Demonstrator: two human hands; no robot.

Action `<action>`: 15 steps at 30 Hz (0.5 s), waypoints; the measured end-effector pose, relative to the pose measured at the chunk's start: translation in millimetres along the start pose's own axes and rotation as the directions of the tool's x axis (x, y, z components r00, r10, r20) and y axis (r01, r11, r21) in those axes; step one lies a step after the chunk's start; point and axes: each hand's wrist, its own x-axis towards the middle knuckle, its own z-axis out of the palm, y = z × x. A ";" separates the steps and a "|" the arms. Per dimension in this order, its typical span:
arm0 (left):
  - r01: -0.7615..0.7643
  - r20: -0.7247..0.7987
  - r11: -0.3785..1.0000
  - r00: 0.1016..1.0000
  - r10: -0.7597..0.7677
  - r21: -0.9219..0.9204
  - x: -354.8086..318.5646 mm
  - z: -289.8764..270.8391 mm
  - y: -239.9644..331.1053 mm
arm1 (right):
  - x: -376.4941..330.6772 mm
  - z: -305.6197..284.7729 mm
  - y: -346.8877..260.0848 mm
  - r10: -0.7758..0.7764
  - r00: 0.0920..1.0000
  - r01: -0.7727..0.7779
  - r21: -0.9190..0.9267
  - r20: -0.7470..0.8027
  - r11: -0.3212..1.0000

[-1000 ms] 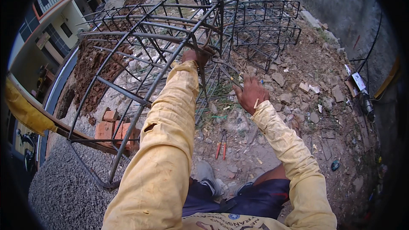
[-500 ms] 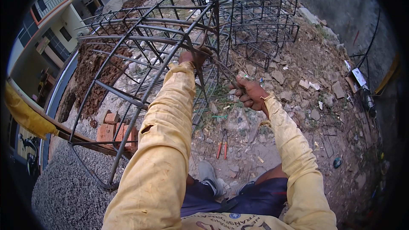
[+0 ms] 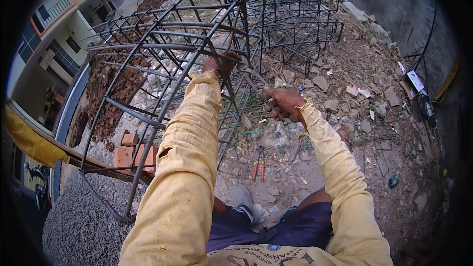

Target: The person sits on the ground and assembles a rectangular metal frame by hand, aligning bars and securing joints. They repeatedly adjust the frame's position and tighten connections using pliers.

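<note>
In front of me stands a cage of tied steel rebar (image 3: 167,118), its bars running away to the far left. My left hand (image 3: 219,65) reaches up to the cage's near right side and is closed on a steel bar, its fingers partly hidden by the bars. To the right of the cage, my right hand (image 3: 285,104) grips a pair of dark metal pincers (image 3: 256,78) by the handles. The pincers' head is up against the bars beside my left hand. Any wire in the jaws is too small to make out.
Red-handled pliers (image 3: 258,166) lie on the rubble ground before my feet. Red bricks (image 3: 124,155) and a gravel heap (image 3: 79,221) are at the left. More rebar cages (image 3: 300,24) stand at the back, near a grey wall (image 3: 394,5) on the right.
My right hand has turned and shifted slightly, and the pincers now show more plainly, slanting up to the bars. My left hand stays at the same spot on the cage.
</note>
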 end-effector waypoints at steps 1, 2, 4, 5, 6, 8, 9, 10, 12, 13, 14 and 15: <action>0.017 -0.012 1.000 1.000 -0.017 0.007 -3.2 -3.6 -6.9 | 2.6 3.6 1.1 0.026 0.997 -0.033 0.090 0.072 0.995; -0.014 -0.020 1.000 1.000 0.014 0.004 -3.0 -5.4 -4.3 | 6.0 -1.3 5.0 0.047 0.990 -0.070 0.181 0.130 0.981; -0.080 -0.035 0.997 0.996 0.079 -0.007 -2.6 -5.9 2.1 | 12.9 -9.3 15.4 0.030 0.963 -0.127 0.351 0.270 0.928; -0.045 -0.016 0.998 0.999 0.045 -0.039 0.0 -4.9 -6.1 | 16.3 -7.0 21.9 -0.011 0.933 -0.153 0.424 0.360 0.893; -0.016 0.006 0.997 1.000 0.017 -0.078 2.5 -3.7 -6.4 | 20.4 -7.0 30.1 -0.056 0.899 -0.186 0.492 0.435 0.851; 0.055 0.085 0.995 0.995 -0.048 -0.080 5.0 -2.5 -6.3 | 26.3 -5.0 39.4 -0.088 0.939 -0.094 0.495 0.332 0.864; 0.066 0.083 0.996 0.995 -0.061 -0.065 5.2 -1.5 -4.6 | 27.7 -3.2 40.9 -0.111 0.964 -0.011 0.451 0.243 0.893; 0.077 0.081 0.996 0.994 -0.072 -0.050 5.8 -0.7 -2.4 | 29.0 -1.1 42.3 -0.140 0.978 0.069 0.397 0.152 0.915; 0.061 0.065 0.998 0.996 -0.058 -0.033 2.5 -0.6 -0.4 | 20.9 5.8 34.6 -0.123 0.991 0.104 0.255 0.060 0.961; 0.032 0.051 0.999 0.998 -0.030 -0.030 -0.1 -0.4 0.3 | 21.1 5.5 31.6 -0.107 0.992 0.089 0.244 0.063 0.966; 0.002 0.030 1.000 1.000 -0.002 -0.021 -0.6 -4.0 -1.5 | 20.6 6.7 27.1 -0.099 0.993 0.081 0.230 0.070 0.970; -0.030 0.015 0.999 0.999 0.030 -0.013 -0.9 -4.2 -7.3 | 19.5 8.6 25.9 -0.092 0.989 0.047 0.336 0.119 0.941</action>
